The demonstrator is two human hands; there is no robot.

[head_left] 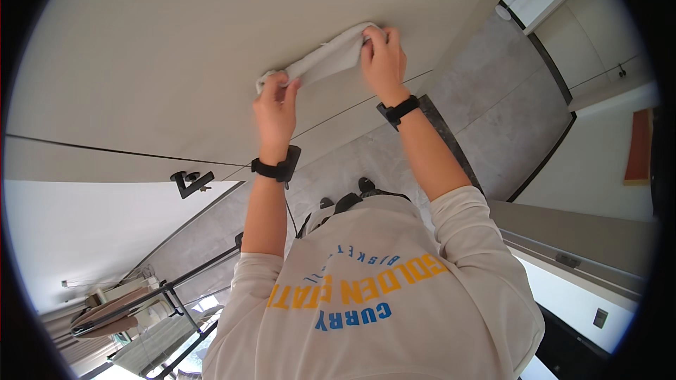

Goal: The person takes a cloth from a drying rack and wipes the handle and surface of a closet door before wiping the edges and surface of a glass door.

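Observation:
A folded white cloth (325, 60) is stretched between my two hands against a large beige panel (176, 42). My left hand (276, 109) pinches the cloth's left end between thumb and fingers. At its upper right end, my right hand (384, 60) grips the other corner with bent fingers. The cloth slants upward to the right, its upper edge rolled or folded over. Both of my wrists wear black straps, and the left one carries a dark flat block.
A black lever handle (190, 184) with a key juts out at the left, by a white door. Grey tiled floor (486, 77) runs below and to the right. Lower left stands a dark metal railing or rack (169, 287). A red-brown panel (638, 146) hangs at far right.

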